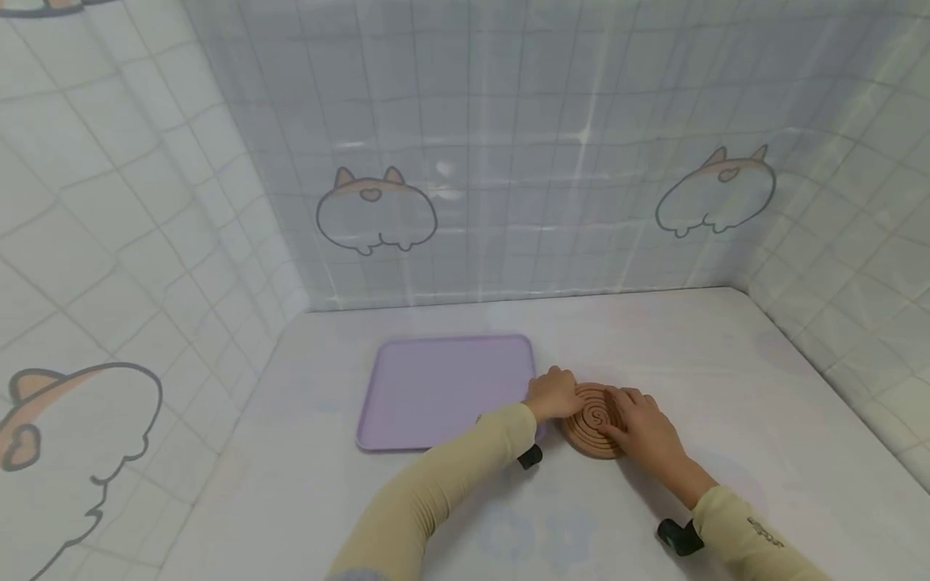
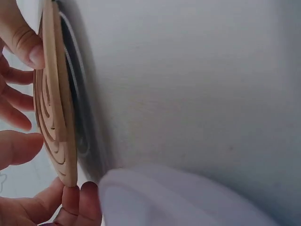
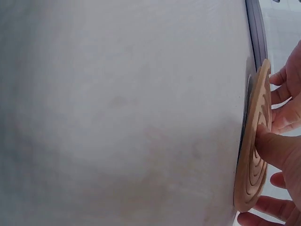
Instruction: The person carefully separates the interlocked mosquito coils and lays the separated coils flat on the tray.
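A round brown wooden trivet (image 1: 594, 415) with a spiral groove lies between both hands, right of the lilac tray. On its left edge, my left hand (image 1: 554, 393) has the thumb over the top face and fingers at the rim. My right hand (image 1: 647, 432) grips the opposite side, thumb on the spiral and fingers around the far edge. Seen edge-on in the left wrist view, the trivet (image 2: 55, 103) has a dark, thin band directly beneath it. The right wrist view shows the trivet (image 3: 256, 155) low over the table, a thumb pressing on its face.
The flat lilac tray (image 1: 450, 391) with a raised rim sits on the white table (image 1: 305, 484), partly behind the left forearm. Tile-patterned walls (image 1: 508, 161) enclose the table at the back and sides. Black wrist-mounted devices (image 1: 680, 537) hang under the forearms.
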`<act>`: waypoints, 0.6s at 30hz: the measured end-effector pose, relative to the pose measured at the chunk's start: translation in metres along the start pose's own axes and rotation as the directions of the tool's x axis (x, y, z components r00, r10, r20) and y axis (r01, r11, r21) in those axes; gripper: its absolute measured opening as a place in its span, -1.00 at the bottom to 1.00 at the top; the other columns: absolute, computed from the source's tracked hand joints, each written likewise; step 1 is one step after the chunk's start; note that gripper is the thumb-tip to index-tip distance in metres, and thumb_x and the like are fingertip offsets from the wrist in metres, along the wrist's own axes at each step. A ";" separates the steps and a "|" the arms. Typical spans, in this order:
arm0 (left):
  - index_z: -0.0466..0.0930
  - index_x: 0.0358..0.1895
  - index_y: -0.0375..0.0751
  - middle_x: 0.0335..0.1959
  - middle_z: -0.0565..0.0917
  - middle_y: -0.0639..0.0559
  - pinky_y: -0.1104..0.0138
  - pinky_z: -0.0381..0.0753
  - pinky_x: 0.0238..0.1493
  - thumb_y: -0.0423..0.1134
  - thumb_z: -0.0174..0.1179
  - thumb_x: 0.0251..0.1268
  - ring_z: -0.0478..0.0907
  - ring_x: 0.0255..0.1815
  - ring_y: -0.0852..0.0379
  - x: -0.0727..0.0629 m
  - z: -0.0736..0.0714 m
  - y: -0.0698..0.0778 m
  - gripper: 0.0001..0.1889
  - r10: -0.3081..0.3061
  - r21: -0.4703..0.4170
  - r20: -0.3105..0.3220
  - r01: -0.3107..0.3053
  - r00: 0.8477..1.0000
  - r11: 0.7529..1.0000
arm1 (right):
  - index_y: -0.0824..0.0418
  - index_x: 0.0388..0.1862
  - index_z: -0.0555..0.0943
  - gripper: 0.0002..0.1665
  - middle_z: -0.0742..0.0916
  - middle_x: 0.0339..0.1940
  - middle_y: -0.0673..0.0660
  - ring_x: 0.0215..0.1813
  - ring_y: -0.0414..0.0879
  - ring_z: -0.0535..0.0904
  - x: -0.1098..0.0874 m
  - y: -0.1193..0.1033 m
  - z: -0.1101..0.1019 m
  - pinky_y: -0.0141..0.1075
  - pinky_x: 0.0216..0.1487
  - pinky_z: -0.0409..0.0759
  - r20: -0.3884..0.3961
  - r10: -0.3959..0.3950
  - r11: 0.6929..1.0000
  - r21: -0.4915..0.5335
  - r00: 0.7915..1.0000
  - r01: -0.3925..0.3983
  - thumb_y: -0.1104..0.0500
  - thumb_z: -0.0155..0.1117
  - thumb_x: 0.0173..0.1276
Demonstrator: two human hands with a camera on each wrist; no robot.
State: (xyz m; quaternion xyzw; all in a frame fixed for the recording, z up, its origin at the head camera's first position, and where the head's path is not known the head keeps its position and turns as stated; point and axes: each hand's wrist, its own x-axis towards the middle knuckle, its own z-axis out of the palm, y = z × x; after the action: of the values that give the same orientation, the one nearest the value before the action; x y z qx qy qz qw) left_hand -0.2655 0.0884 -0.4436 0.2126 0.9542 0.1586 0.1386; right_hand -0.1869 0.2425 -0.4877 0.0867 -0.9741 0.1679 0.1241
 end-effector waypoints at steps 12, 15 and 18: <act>0.49 -0.13 -0.15 -0.31 0.59 0.07 0.45 0.43 -0.35 -0.39 0.16 0.08 0.44 -0.38 0.23 0.002 -0.002 -0.001 -0.75 0.030 -0.291 -0.031 -0.037 0.999 0.956 | 0.37 0.24 0.32 -0.19 0.48 0.03 0.37 0.02 0.26 0.45 -0.001 -0.002 -0.006 0.07 -0.16 0.54 -0.035 0.031 0.999 0.037 0.999 -0.030 0.09 0.44 0.08; 0.55 -0.11 -0.20 -0.37 0.61 0.07 0.48 0.47 -0.48 -0.40 0.20 0.09 0.48 -0.49 0.25 0.002 -0.007 -0.002 -0.75 0.052 -0.402 -0.055 -0.070 0.997 0.913 | 0.40 0.26 0.28 -0.14 0.48 0.03 0.39 0.02 0.28 0.44 0.001 0.000 -0.011 0.08 -0.12 0.52 -0.041 0.025 0.998 0.057 0.999 -0.023 0.09 0.44 0.07; 0.56 -0.08 -0.25 -0.40 0.63 0.05 0.46 0.51 -0.61 -0.38 0.22 0.14 0.51 -0.62 0.24 0.000 -0.015 -0.005 -0.75 0.073 -0.501 -0.073 -0.100 0.995 0.860 | 0.45 0.29 0.21 -0.09 0.47 0.04 0.41 0.02 0.27 0.44 0.006 0.002 -0.018 0.08 -0.09 0.50 -0.028 0.038 0.991 0.131 0.999 -0.034 0.10 0.43 0.08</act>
State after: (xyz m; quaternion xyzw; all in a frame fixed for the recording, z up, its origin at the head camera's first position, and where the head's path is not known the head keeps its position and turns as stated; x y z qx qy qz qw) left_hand -0.2720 0.0806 -0.4313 0.2075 0.8725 0.4135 0.1572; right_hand -0.1895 0.2496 -0.4697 0.0745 -0.9604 0.2349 0.1300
